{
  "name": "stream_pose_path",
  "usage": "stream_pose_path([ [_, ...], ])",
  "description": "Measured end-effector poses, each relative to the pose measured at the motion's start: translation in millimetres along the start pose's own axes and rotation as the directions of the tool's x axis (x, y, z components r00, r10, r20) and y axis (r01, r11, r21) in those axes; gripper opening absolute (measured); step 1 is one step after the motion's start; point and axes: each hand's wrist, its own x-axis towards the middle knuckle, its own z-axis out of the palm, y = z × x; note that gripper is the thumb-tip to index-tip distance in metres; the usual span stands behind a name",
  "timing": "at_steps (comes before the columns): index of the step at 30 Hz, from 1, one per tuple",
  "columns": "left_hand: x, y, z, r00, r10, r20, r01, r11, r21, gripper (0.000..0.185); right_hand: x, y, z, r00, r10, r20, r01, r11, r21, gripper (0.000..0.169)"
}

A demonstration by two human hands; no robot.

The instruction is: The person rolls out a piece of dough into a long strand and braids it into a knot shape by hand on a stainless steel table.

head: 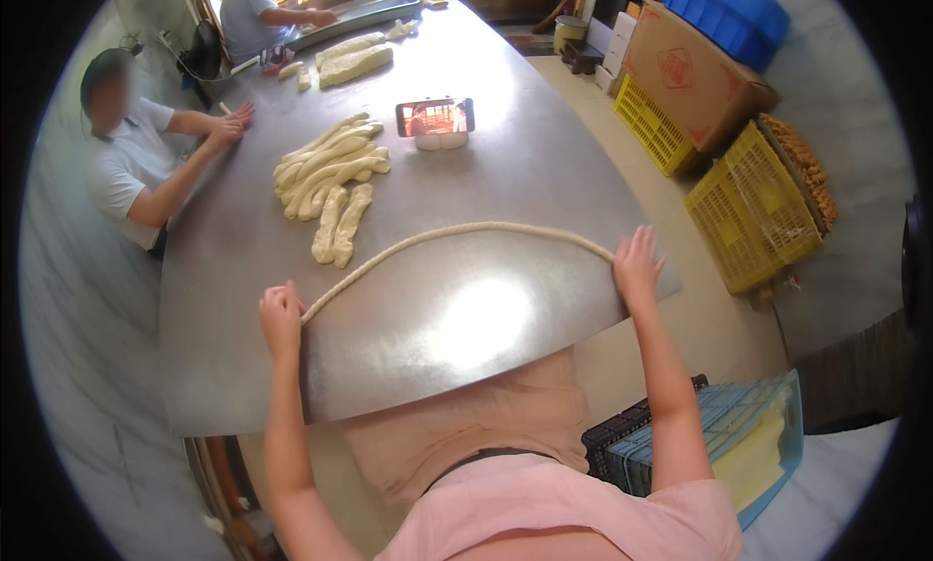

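Observation:
A long twisted rope of pale dough (pixel 466 227) arches across the metal tabletop (pixel 539 175). Its left end reaches my left hand (pixel 283 315), whose fingers are curled; whether they grip the dough is hidden. At the rope's right end lies my right hand (pixel 638 264), fingers extended and palm down against the dough. Beyond the rope, to the left, is a pile of thick dough strips (pixel 332 164), with two shorter dough pieces (pixel 341 226) lying side by side at its near edge.
A phone (pixel 435 117) on a stand faces me mid-table. Co-workers (pixel 135 153) (pixel 255 18) work along the left side. Larger dough slabs (pixel 356 65) lie at the far end. Yellow crates (pixel 754 215), a carton (pixel 692 73) and blue crates (pixel 729 14) stand right of the table.

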Motion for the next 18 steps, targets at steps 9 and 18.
stream_pose_path([
  [9, -144, 27, 70, 0.890, 0.433, -0.145, -0.385, 0.882, 0.272, 0.061, 3, 20, 5, 0.943, -0.316, -0.108, 0.331, 0.924, 0.190, 0.027],
  [18, -175, -65, -38, 0.989, -0.146, -0.019, 0.058, 0.508, -0.859, 0.023, -26, 2, -58, 0.914, -0.290, 0.283, -0.127, 0.458, 0.880, 0.023],
])
